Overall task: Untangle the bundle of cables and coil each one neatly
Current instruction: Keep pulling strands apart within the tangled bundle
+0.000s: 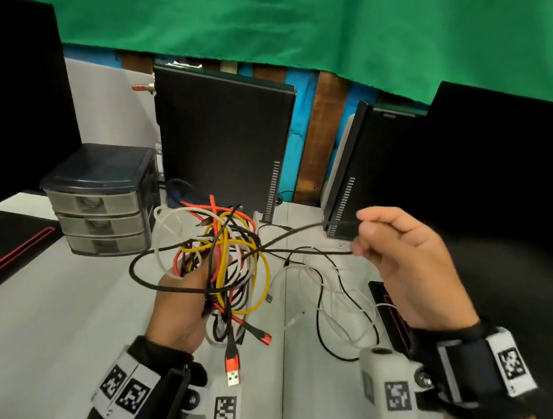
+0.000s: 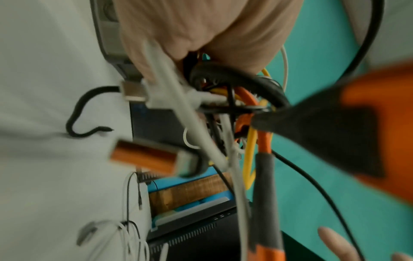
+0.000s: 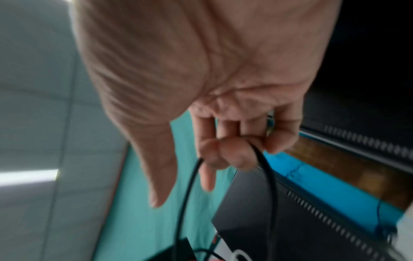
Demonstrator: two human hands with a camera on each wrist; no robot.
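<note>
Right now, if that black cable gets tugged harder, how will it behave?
Probably floppy: the black cable sags and loops between the right hand and the bundle. It likely snags, since it threads through other cables gripped by the left hand.

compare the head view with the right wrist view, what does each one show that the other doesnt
Only the head view shows the left hand gripping the tangled bundle of cables, with yellow, red, white and black strands, plus the small drawer unit on the white table.

Only the right wrist view shows, close up though blurred, the fingers curled round the cable.

Both show the right hand pinching a black cable that leaves it as two strands, and the black computer towers behind.
</note>
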